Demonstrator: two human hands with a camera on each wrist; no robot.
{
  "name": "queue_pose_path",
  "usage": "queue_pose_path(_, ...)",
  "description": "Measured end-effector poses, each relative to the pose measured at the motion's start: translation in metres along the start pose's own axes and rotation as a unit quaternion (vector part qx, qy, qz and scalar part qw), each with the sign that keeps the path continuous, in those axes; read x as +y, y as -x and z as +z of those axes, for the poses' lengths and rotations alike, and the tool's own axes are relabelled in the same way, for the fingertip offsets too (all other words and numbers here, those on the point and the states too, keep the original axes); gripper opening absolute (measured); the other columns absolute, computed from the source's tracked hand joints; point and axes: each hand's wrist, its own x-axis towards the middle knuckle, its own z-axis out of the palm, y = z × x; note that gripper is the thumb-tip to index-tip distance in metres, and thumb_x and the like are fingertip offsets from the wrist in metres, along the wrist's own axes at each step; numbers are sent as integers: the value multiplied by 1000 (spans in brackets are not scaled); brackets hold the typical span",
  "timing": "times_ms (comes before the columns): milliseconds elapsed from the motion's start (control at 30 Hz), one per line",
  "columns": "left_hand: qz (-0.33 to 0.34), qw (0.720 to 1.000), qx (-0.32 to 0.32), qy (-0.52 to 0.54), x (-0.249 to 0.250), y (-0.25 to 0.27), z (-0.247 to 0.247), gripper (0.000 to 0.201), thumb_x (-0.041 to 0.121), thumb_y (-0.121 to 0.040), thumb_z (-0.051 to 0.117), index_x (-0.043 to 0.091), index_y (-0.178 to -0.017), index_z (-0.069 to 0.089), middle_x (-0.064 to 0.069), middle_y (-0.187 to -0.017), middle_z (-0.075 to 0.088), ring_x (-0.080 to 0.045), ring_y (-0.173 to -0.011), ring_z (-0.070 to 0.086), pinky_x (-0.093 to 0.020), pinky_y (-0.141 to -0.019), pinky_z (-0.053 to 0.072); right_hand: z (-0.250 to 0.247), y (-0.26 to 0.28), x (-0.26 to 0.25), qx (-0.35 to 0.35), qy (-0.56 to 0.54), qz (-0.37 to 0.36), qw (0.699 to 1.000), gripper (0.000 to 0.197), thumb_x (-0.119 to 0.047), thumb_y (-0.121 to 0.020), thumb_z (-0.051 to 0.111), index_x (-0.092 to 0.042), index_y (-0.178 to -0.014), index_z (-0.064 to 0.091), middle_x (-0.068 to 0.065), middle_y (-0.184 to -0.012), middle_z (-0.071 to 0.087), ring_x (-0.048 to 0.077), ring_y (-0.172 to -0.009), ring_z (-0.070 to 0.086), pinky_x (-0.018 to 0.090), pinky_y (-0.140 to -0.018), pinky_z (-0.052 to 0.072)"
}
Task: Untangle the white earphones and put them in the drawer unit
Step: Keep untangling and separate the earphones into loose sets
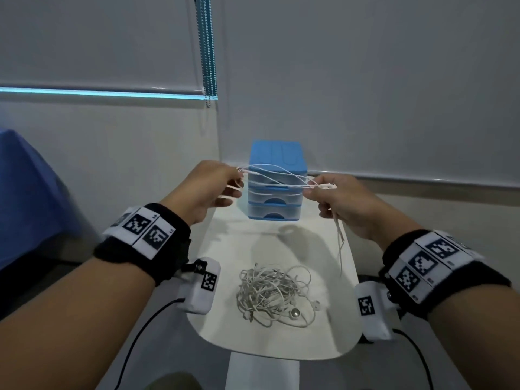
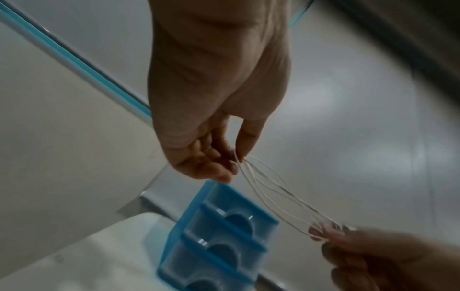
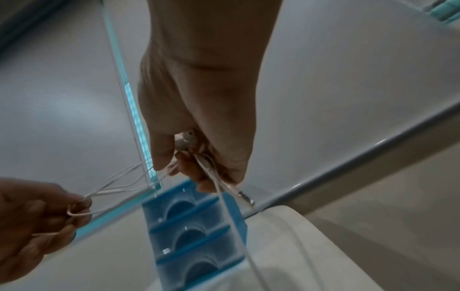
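Against the wall, our table (image 1: 219, 327) carries the shut drawer unit (image 1: 275, 181); our left hand (image 1: 206, 190) and right hand (image 1: 342, 201) pinch white earphones (image 1: 274, 175) stretched between them.

Two hands: left hand (image 1: 209, 187), right hand (image 1: 342, 202). One blue drawer unit (image 1: 277, 156) with three drawers. One stretched earphone cable (image 1: 274, 175), one tangled heap of earphones (image 1: 274, 292), one table (image 1: 225, 319).

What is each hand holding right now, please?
Left hand: closed, pinching the looped white earphone cable.
Right hand: closed, gripping the cable's other end, with an earbud and a hanging tail.
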Motion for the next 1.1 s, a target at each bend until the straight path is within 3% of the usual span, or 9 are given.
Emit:
queue_pose_path(100, -48, 994, -6, -99, -21, -17, 7, 10, 15, -95, 64, 8, -101, 67, -10, -97, 70, -20, -83, 67, -30, -68, 50, 4, -17, 16, 3, 109, -8, 994, 11, -11, -88, 78, -12, -91, 68, 6, -81, 62, 20, -71, 52, 33, -65, 43)
queue_pose_path(167, -66, 979, -26, -192, -35, -24, 14, 14, 14, -94, 65, 4, -104, 67, -10, -95, 64, -22, -84, 60, -30, -71, 46, 8, -24, 29, -28, 202, 21, 979, 27, -17, -86, 81, -13, -109, 68, 7, -102, 66, 22, -85, 59, 32, -73, 47)
queue_pose_path(267, -63, 939, -78, -330, -51, -25, 25, 19, 18, -96, 63, 2, -106, 66, -12, -103, 65, -25, -89, 58, -32, -69, 42, 14, -26, 49, -100, 335, 99, 931, 58, -32, -88, 79, -24, -140, 52, 6, -129, 54, 25, -114, 59, 35, -94, 48)
queue_pose_path(333, -53, 924, -90, -369, -62, -26, 29, 28, 23, -98, 61, 9, -123, 57, -9, -114, 61, -28, -101, 61, -33, -74, 44, 20, -25, 58, -108, 392, 104, 907, 63, -36, -89, 78, -28, -144, 47, 9, -139, 50, 28, -121, 55, 37, -100, 46)
queue_pose_path(433, -15, 912, -110, -394, -72, -31, 28, 37, 22, -100, 59, 22, -132, 39, -3, -97, 59, -20, -84, 58, -30, -66, 41, 23, -24, 59, -88, 412, 68, 904, 49, -29, -90, 77, -29, -129, 47, 10, -131, 52, 29, -111, 56, 36, -87, 43)
queue_pose_path(600, 2, 873, -170, -456, -72, -34, 30, 12, 20, -103, 49, 28, -112, 52, 4, -92, 53, -14, -77, 50, -27, -61, 38, 26, -21, 51, -139, 417, 26, 898, 20, -19, -89, 76, -26, -101, 62, 2, -124, 57, 23, -112, 55, 32, -88, 43)
queue_pose_path(833, 5, 800, -194, -568, -63, -35, 38, 35, 22, -109, 43, 3, -136, 55, -12, -141, 57, -29, -127, 55, -32, -100, 43, 36, -33, 60, -143, 530, 28, 836, 46, -14, -93, 67, -13, -137, 58, 8, -135, 54, 29, -119, 55, 31, -90, 45)
queue_pose_path(967, -6, 799, -186, -571, -63, -38, 36, 32, 22, -106, 48, 4, -132, 57, -14, -136, 60, -31, -122, 57, -34, -97, 46, 35, -34, 64, -127, 517, 26, 846, 47, -7, -93, 60, -13, -139, 56, 9, -134, 50, 29, -117, 55, 31, -88, 44)
queue_pose_path(1100, -44, 835, -207, -508, -63, -36, 33, 38, 29, -97, 60, 17, -131, 49, -1, -105, 64, -24, -101, 60, -34, -80, 45, 29, -20, 57, -113, 481, 38, 868, 56, -13, -93, 64, -23, -145, 48, 5, -139, 44, 29, -120, 53, 31, -86, 40)
